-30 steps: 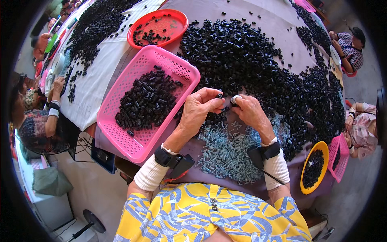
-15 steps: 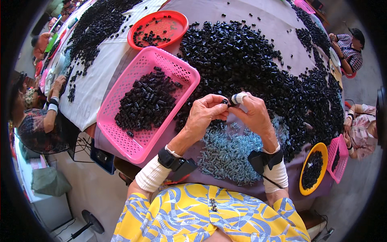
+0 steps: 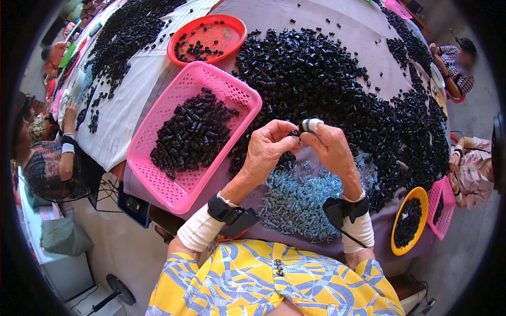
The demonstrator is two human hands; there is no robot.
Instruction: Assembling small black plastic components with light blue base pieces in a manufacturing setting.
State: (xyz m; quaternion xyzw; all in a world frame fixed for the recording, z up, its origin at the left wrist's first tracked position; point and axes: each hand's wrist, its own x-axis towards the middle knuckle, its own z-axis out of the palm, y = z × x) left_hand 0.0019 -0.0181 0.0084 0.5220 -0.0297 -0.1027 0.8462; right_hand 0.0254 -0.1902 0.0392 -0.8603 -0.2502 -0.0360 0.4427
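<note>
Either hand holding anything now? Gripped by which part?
Left hand: a small black piece, pinched between thumb and fingertips; too small to tell by which part. Right hand: fingertips beside it; cannot tell whether they grip anything.

Likely a workshop (heaped black parts (image 3: 305,73)).

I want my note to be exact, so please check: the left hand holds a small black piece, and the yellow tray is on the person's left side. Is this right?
Not quite. The head view shows the yellow tray on the person's right side, not the left. The left hand does hold a small black piece.
</note>
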